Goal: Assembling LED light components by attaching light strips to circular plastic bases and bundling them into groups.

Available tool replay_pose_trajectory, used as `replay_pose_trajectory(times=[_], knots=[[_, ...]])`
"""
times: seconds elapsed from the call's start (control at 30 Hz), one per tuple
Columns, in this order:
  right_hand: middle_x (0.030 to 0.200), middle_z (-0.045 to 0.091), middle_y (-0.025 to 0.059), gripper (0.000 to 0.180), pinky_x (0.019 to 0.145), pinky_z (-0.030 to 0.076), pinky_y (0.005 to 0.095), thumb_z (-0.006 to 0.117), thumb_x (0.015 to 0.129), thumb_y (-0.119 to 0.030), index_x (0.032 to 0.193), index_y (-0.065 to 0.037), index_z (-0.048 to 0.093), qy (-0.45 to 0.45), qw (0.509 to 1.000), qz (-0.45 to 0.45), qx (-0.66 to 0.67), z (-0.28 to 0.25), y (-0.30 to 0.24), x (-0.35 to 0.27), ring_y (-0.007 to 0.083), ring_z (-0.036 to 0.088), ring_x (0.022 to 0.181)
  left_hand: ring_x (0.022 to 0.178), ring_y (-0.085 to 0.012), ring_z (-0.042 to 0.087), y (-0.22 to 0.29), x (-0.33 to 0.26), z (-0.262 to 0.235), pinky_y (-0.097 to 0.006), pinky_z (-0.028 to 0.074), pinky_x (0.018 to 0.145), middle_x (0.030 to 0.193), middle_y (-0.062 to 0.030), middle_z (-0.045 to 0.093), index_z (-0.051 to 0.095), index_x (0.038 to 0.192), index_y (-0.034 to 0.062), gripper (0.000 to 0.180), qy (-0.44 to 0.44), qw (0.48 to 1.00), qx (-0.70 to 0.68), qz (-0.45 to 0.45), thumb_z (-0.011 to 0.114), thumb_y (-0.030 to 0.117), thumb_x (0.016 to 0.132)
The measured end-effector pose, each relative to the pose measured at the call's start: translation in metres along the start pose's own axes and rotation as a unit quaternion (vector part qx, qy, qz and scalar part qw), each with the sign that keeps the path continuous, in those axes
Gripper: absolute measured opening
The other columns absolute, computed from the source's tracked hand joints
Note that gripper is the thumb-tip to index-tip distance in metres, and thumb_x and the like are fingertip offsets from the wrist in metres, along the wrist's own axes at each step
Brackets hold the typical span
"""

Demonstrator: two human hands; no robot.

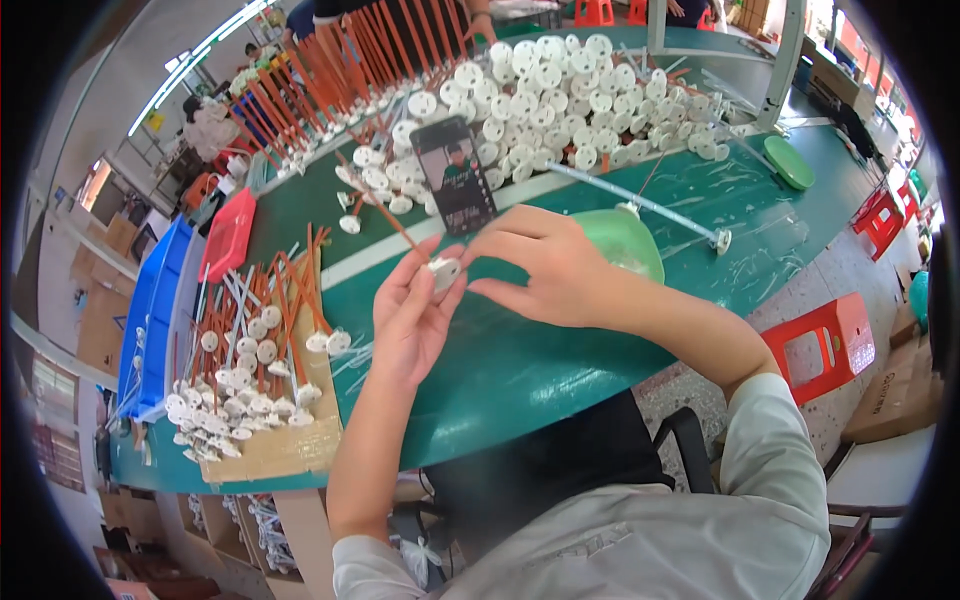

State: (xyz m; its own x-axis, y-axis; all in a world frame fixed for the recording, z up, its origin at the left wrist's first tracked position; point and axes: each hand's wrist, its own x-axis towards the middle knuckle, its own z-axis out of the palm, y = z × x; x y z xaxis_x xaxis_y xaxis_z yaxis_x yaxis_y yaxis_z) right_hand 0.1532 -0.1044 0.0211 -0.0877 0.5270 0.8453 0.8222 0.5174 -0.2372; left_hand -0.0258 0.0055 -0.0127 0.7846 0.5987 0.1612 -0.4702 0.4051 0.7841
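Between the thumb and fingers of my left hand is a white round disc piece with holes. An orange-brown rod runs from it up and to the left. My right hand is just to the right of the disc, its fingers bent and their tips close to the disc's edge. Whatever those fingers pinch, if anything, is too small to make out. Behind my hands a dark phone stands tilted with a lit screen. A green bowl lies partly behind my right wrist.
A large heap of white disc-ended rods covers the far table. More rods lie on cardboard at left, near a blue bin and a red tray. A clear tube crosses the bowl. Red stools stand right.
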Motion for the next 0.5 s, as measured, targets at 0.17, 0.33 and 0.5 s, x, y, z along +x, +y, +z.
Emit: replay_pose_trajectory(times=[0.17, 0.33, 0.5], knots=[[0.100, 0.066, 0.0075, 0.029, 0.073, 0.053, 0.0346, 0.080, 0.069, -0.005, 0.096, -0.006, 0.070, 0.014, 0.997, 0.036, 0.071, 0.023, 0.002, -0.004, 0.0250, 0.063, 0.089, 0.123, -0.0273, 0.057, -0.002, -0.007, 0.005, -0.036, 0.050, 0.102, 0.133, -0.0175, 0.055, 0.040, 0.141, -0.0038, 0.047, -0.028, 1.000, -0.013, 0.003, 0.056, 0.013, 0.100], [0.101, 0.066, 0.0080, 0.031, 0.073, 0.054, 0.0368, 0.075, 0.072, 0.000, 0.101, -0.006, 0.071, 0.019, 0.996, -0.073, 0.056, 0.018, 0.009, -0.016, 0.0281, 0.063, 0.088, 0.115, -0.0207, 0.060, -0.011, -0.009, 0.002, -0.037, 0.050, 0.099, 0.128, -0.0133, 0.058, 0.050, 0.133, -0.0019, 0.040, -0.060, 0.998, -0.004, -0.015, 0.060, 0.011, 0.097], [0.101, 0.068, 0.0084, 0.032, 0.071, 0.054, 0.0360, 0.071, 0.071, 0.006, 0.101, -0.005, 0.071, 0.010, 0.996, -0.061, 0.066, 0.021, 0.003, -0.023, 0.0284, 0.064, 0.085, 0.111, -0.0190, 0.062, -0.013, -0.010, -0.009, -0.040, 0.050, 0.100, 0.121, -0.0115, 0.063, 0.056, 0.126, -0.0015, 0.034, -0.044, 0.989, 0.141, -0.022, 0.062, 0.007, 0.094]])
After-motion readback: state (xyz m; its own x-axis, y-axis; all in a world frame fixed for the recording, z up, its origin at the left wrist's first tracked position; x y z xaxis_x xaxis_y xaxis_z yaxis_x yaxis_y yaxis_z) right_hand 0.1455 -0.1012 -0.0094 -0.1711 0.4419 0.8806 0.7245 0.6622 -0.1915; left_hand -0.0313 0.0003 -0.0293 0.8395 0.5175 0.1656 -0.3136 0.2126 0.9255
